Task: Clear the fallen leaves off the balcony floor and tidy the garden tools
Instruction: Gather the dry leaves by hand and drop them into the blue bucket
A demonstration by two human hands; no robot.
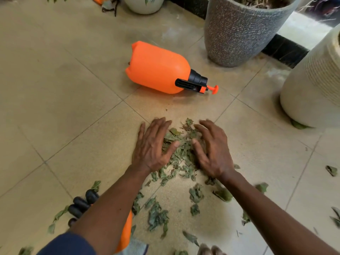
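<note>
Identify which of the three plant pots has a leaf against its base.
The cream ribbed pot at the right edge: a green leaf lies at its foot. The grey speckled pot and the pale pot at top show none.

I've got the leaf pile [181, 150] in the middle of the floor [55, 89]. The left hand [153, 146] lies flat against its left side and the right hand [213, 150] against its right. Beyond the pile the sprayer [158, 68] lies on its side, pump end pointing right. Behind that, to the right, I see a tall planter [239, 34], and a second planter [312, 89] stands at the right edge. A far pot [143, 4] sits at the top edge. Loose leaves [158, 216] spread nearer the camera, and a glove [82, 205] lies lower left, partly under the left forearm.
</note>
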